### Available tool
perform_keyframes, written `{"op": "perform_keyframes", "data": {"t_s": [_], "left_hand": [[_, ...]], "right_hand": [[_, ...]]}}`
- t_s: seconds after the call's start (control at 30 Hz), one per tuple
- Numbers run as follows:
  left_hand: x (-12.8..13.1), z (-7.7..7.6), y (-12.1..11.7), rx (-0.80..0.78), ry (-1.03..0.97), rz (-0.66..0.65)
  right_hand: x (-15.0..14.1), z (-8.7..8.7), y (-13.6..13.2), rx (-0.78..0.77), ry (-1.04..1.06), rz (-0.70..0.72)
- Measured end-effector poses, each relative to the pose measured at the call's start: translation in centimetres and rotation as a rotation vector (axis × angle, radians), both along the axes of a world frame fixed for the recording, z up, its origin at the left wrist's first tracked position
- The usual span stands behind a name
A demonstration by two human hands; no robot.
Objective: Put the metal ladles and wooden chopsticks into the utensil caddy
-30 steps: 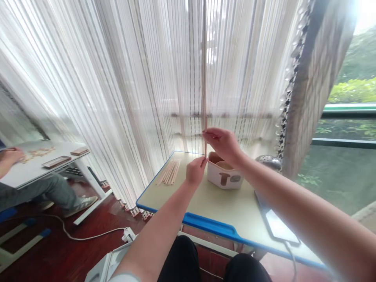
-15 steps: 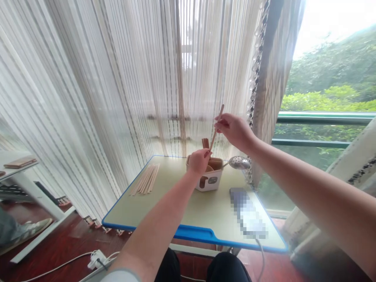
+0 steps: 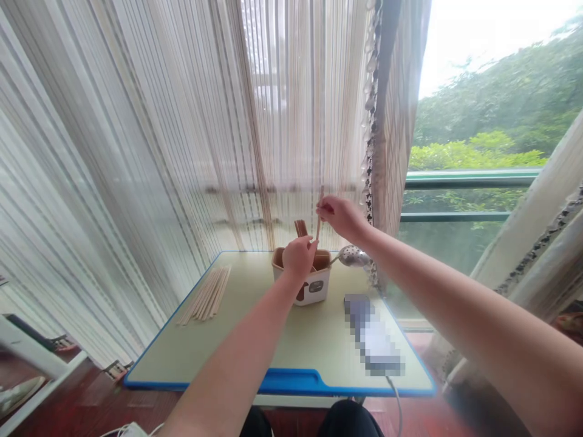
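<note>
"Comparing this with half a second ago, what is different?"

"One wooden stick [image 3: 319, 227] has come lower over the container [image 3: 314, 298] and is closer to upright, its top just clockwise of twelve o'clock."

"Which hand has it?"

"Both. The right hand [image 3: 339, 216] pinches it near the top, up at the container's one o'clock. The left hand [image 3: 298, 258], in front of the container, pinches it lower down. Each grip is pressed together on that same stick."

"Is its lower end inside?"

"I can't tell; the left hand gets in the way. I'd judge the handling of this stick is mid-course: it's nearer the container's mouth, yet neither grip has let go."

"And around it?"

"A bundle of sticks [image 3: 301, 229] pokes up from the container, leaning toward eleven o'clock. A perforated spoon [image 3: 350, 256] sticks out toward two. On the desk [image 3: 248, 340], loose sticks [image 3: 212, 294] lie fanned at nine, well apart from the container and unchanged, with a pixelated object [image 3: 371, 334] at four."
</note>
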State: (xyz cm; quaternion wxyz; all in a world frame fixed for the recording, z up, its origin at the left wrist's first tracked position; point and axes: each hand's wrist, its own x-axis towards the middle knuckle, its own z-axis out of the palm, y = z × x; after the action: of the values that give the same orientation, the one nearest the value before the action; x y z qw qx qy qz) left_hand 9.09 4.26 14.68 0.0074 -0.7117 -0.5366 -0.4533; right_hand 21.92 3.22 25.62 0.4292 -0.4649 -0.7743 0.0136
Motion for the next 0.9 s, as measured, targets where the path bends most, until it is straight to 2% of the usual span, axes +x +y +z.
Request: {"op": "perform_keyframes", "data": {"t_s": [0.17, 0.3, 0.47, 0.6, 0.67, 0.8, 0.9], "left_hand": [[1.0, 0.3, 0.4, -0.026, 0.023, 0.034], [1.6, -0.3, 0.5, -0.061, -0.013, 0.072], [1.3, -1.1, 0.4, -0.019, -0.236, 0.158], [-0.4, -1.1, 1.7, 0.014, -0.483, 0.193], [-1.3, -1.0, 2.9, 0.004, -0.521, 0.099], [-2.4, -0.8, 5.0, -0.038, -0.526, -0.206], [-2.6, -0.6, 6.0, -0.098, -0.629, -0.388]], "right_hand": [[-0.1, -1.0, 1.4, -0.120, 0.103, 0.104], [-0.4, -0.9, 2.0, -0.169, 0.048, 0.022], [-1.0, -1.6, 3.1, -0.194, -0.084, -0.068], [-1.4, -2.9, 4.1, -0.290, -0.215, -0.165], [-1.6, -3.5, 4.3, -0.350, -0.291, -0.198], [-2.2, -4.2, 4.1, -0.490, -0.396, -0.203], [-2.3, -4.2, 3.9, -0.527, -0.415, -0.198]]}}
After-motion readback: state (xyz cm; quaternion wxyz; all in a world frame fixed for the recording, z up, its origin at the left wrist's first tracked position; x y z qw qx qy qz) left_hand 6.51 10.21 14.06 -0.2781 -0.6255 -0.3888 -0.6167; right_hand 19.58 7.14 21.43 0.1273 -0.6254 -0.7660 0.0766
